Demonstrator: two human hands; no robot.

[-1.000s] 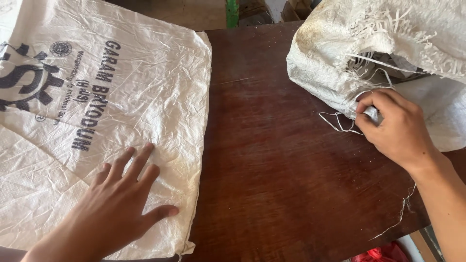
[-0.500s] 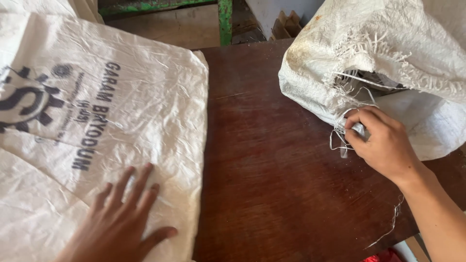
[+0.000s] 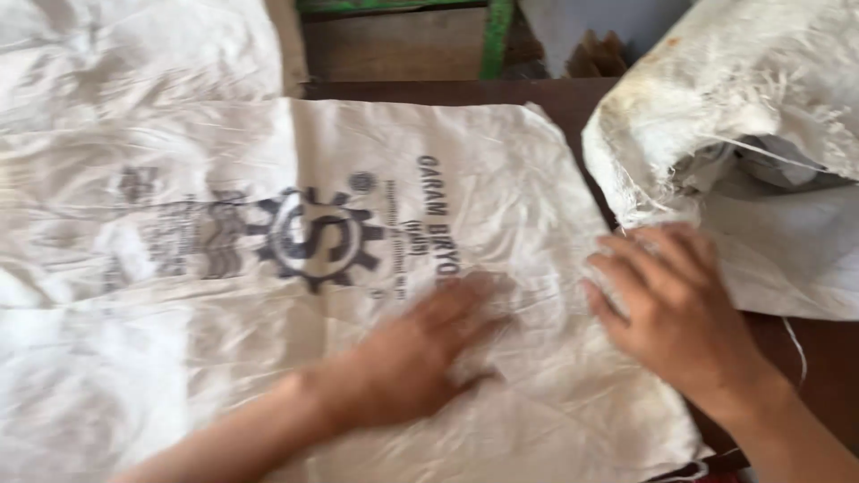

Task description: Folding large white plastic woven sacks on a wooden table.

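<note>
1. A flat white woven sack point(image 3: 295, 268) with a dark gear-shaped emblem is laid out on the dark brown wooden bench point(image 3: 823, 358). Most of the bench's left and middle is covered by it.
2. The left hand point(image 3: 420, 358) is pressed palm-down on the sack, just right of the emblem, fingers spread flat. Nothing is gripped.
3. The right hand point(image 3: 680, 313) is placed at the sack's right edge, fingers extended and slightly curled, also palm-down. Nothing is seen held in it; the fingertips are blurred, so a pinched thread cannot be ruled out.
4. A second sack point(image 3: 743, 116), crumpled and frayed at its open mouth, is sat at the right rear of the bench, just beside the right hand. Loose threads are seen hanging from its torn edge.
5. Another layer of white sacking point(image 3: 134, 54) is visible at the far left, behind the flat sack.
6. Progress, as judged: the flat sack is already spread out and largely unfolded, but wrinkles are left across the middle and right side, so smoothing looks partly done.
7. The crumpled sack is judged untouched as regards flattening; it is not yet laid out.
8. A green frame post point(image 3: 497, 36) is seen beyond the bench.
</note>
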